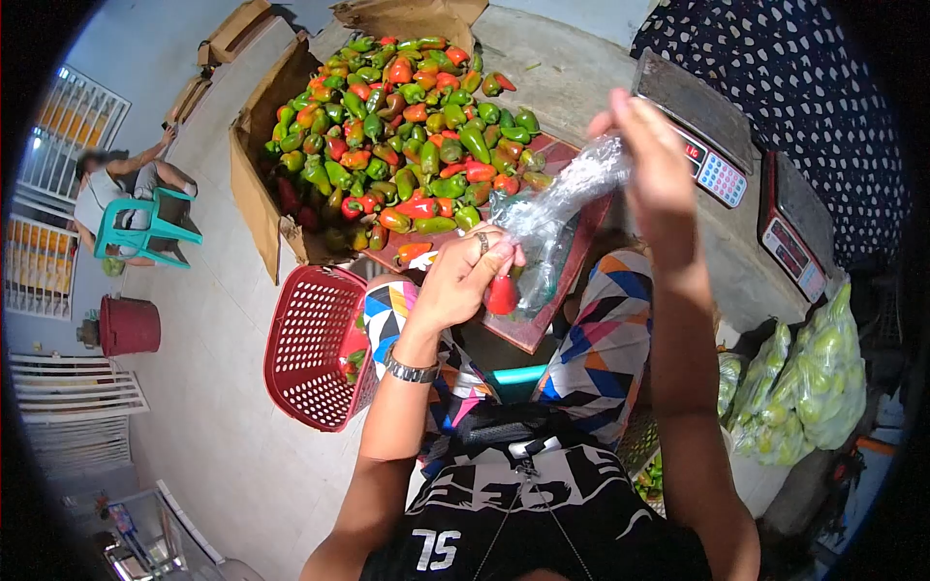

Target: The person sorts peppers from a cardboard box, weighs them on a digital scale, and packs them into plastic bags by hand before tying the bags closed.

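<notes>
My left hand (472, 274) is closed in front of my lap, gripping the gathered edge of a clear plastic bag (557, 228), with a red pepper (501, 295) just below its fingers. The bag stretches up and right to my right hand (644, 140), which is raised near the scale and smeared by motion. Whether its fingers grip the bag is not clear. Under the bag lies a red board (528, 329). Beyond it spreads a big heap of green and red peppers (407, 145) in an opened cardboard box (254, 174).
A red basket (315, 349) with a few peppers stands left of my knees. Two digital scales (712, 169) are at the right, above bagged green produce (809, 382). At far left a person (121, 179) sits near a green chair (145, 228) and a red bucket (131, 324).
</notes>
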The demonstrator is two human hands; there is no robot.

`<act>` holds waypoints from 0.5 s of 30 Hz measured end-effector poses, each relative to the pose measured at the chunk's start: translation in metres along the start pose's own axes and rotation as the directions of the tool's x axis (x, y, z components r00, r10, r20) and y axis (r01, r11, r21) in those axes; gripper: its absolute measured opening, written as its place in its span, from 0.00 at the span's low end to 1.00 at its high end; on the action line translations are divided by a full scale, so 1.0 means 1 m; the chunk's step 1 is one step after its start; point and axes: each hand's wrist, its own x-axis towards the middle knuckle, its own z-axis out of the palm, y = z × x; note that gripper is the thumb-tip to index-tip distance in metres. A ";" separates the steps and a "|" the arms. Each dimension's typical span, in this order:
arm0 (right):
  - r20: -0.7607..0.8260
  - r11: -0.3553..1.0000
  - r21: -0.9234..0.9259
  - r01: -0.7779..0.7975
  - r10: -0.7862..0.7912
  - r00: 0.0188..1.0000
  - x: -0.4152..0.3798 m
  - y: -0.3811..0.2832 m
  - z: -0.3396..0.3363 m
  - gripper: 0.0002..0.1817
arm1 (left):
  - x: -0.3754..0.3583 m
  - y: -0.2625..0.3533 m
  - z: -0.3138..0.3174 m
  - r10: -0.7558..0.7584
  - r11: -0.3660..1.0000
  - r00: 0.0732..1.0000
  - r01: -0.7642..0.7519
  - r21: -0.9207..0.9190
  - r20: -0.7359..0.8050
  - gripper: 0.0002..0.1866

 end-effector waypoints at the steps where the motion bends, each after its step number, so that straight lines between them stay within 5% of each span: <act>1: -0.151 0.964 -0.211 0.163 -0.197 0.969 0.004 0.006 -0.014 0.17 | -0.004 -0.008 -0.003 0.007 0.999 1.000 -0.006 0.039 -0.013 0.19; 2: -0.250 0.859 -0.432 0.276 -0.407 0.878 0.009 0.012 -0.022 0.16 | -0.008 -0.013 -0.006 0.014 0.997 1.000 -0.012 0.079 -0.026 0.17; 5: 0.299 0.338 -0.695 0.634 -0.667 0.683 -0.020 -0.022 0.010 0.20 | -0.012 0.000 -0.012 -0.041 0.984 0.999 0.038 0.175 0.011 0.17; 6: 0.479 0.395 -0.593 0.701 -0.526 0.702 -0.035 -0.018 0.024 0.23 | -0.012 0.001 -0.013 -0.034 0.978 0.999 0.027 0.206 0.030 0.17; 8: 0.736 0.420 -0.426 0.801 -0.353 0.577 -0.055 0.013 0.041 0.24 | -0.015 0.001 -0.022 -0.057 0.971 0.994 0.035 0.237 0.088 0.16; 10: 0.838 0.464 -0.326 0.824 -0.261 0.479 -0.059 0.050 0.042 0.16 | -0.025 0.017 -0.024 -0.209 0.960 0.974 0.187 0.207 0.090 0.16; 14: 0.871 0.739 -0.288 0.609 -0.063 0.488 -0.050 0.049 0.033 0.12 | -0.051 0.012 -0.034 -0.080 0.983 0.992 0.063 0.172 0.095 0.14; 15: 0.859 0.788 -0.301 0.537 -0.020 0.511 -0.051 0.043 0.034 0.13 | -0.053 0.024 -0.034 -0.020 0.957 0.995 -0.010 0.289 0.102 0.12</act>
